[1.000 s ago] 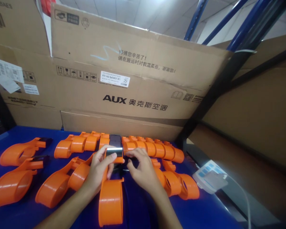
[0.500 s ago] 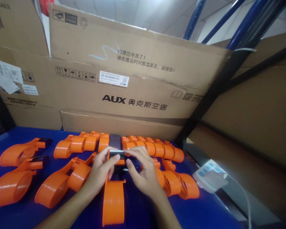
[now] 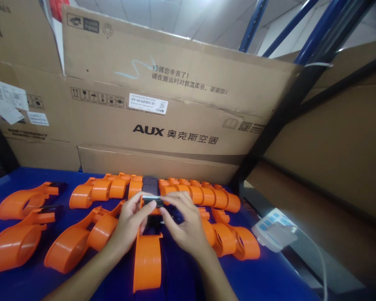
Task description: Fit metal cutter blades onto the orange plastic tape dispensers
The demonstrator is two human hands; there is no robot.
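My left hand (image 3: 133,215) grips an orange plastic part (image 3: 148,263) by its upper end, its wide curved band hanging toward me. A black piece (image 3: 150,202) with a pale ridged edge sits at that upper end, under my left thumb. My right hand (image 3: 183,219) is at the right side of the black piece, index fingertip at its edge and thumb just below. Whether the right fingers pinch anything is too small to tell. Behind my hands stands a dark block (image 3: 150,186).
Rows of similar orange parts (image 3: 81,196) lie on the blue surface (image 3: 113,282) to both sides. A cardboard wall (image 3: 181,108) closes off the back. At the right are a white device with a cable (image 3: 274,232) and a dark rack post (image 3: 263,125).
The right thumb and fingers have come closer to the black piece. That piece is tilted more, showing less of its face. The orange part has risen slightly.
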